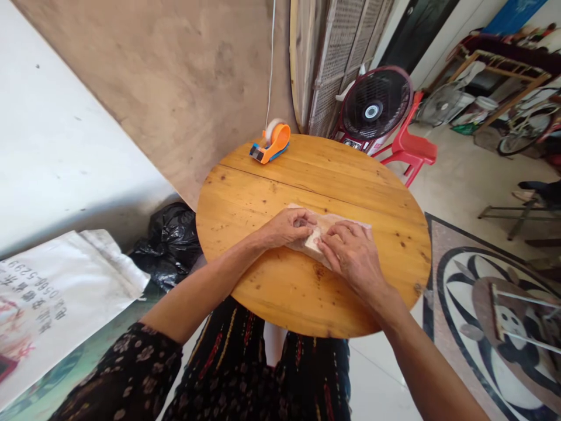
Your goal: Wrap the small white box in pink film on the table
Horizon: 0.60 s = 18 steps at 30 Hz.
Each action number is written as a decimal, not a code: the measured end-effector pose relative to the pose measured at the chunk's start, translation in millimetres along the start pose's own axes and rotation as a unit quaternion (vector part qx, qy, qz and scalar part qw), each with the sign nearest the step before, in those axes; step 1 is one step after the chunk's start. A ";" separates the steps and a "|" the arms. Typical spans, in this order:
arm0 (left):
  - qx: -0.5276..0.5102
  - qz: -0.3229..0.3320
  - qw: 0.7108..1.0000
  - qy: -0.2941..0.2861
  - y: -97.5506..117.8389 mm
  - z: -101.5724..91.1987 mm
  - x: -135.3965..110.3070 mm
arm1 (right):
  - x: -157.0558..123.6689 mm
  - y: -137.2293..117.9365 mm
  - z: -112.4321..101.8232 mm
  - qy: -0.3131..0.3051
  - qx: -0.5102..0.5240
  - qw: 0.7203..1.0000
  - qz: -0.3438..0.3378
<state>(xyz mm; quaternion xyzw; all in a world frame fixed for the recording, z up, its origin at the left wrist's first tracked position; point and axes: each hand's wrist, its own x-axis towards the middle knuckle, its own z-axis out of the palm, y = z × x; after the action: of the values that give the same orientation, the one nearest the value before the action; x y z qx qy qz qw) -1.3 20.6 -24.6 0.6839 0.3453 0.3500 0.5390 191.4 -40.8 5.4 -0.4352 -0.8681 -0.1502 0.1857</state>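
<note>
On the round wooden table (pixel 263 202) lies a thin, translucent sheet of wrapping (pixel 324 220), crumpled around a small pale bundle (pixel 312 241). My left hand (pixel 287 227) comes in from the left, thumb and fingers curled in a pinch at the bundle's left end. From the right, my right hand (pixel 354 251) bends its fingers over the sheet, thumb pressed against the bundle's near side. Both hands hide much of it, and what is inside the wrapping cannot be made out. Beyond them, an orange tape dispenser (pixel 277 142) with a tape roll stands near the far edge.
A black plastic bag (pixel 169 242) and a white printed sack (pixel 70 292) lie left of the table. Behind it at right are a dark red fan (pixel 376 108) and a red plastic chair (pixel 412 146). A wooden panel (pixel 188 70) leans at the back.
</note>
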 end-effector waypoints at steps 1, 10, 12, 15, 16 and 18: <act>0.005 0.003 1.000 0.000 -1.0 -0.1 0.1 | 0.0 -0.1 -1.3 -0.009 -0.010 1.000 -0.001; 0.109 -0.027 0.994 0.005 8.5 -5.7 -2.5 | 5.9 1.7 -9.1 -0.082 -0.041 0.995 -0.039; 0.177 -0.048 0.983 0.000 18.6 -9.0 -4.5 | 6.5 2.1 -9.3 -0.085 -0.042 0.995 -0.045; 0.254 -0.090 0.963 0.006 31.8 -11.8 -7.5 | 7.1 3.5 -7.8 -0.083 -0.043 0.994 -0.054; 0.273 -0.105 0.956 0.009 34.1 -12.0 -8.3 | 7.4 4.1 -7.2 -0.083 -0.043 0.994 -0.058; 0.302 -0.129 0.944 0.017 34.6 -12.0 -9.7 | 8.0 5.4 -6.4 -0.085 -0.042 0.993 -0.065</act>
<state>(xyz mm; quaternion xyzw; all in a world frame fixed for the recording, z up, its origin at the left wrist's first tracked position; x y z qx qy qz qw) -13.2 12.1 10.3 0.7579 0.5293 0.1682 0.3424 192.5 -34.9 15.3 -0.3969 -0.8999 -0.1609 0.0826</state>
